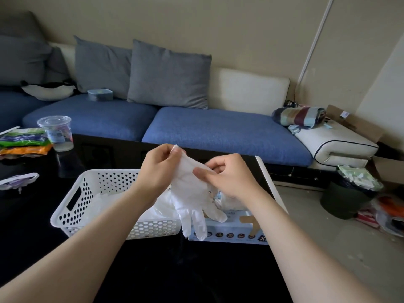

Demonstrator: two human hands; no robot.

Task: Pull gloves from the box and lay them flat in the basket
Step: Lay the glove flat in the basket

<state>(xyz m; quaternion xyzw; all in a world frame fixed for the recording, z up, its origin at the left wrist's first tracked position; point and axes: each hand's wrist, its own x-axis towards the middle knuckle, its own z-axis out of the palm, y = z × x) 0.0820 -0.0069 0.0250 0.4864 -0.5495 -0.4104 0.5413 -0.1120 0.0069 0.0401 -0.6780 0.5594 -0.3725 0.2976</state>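
Black bench [196, 270] carries a white perforated basket [102, 182], its pale contents hard to make out. Just beside it is a blue box [231, 234], its top hidden behind the right hand [227, 178]. A translucent white glove [192, 193] hangs limp above both, cuff up, pinched by curled fingers of that hand and the left hand [157, 169].

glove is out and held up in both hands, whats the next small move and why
Probably carry the thin white disposable glove leftward and lower it flat into the white perforated plastic basket. The left hand and right hand pinch its cuff end. Its fingers dangle over the basket's right corner and the light blue cardboard glove box, so it is not laid down yet.
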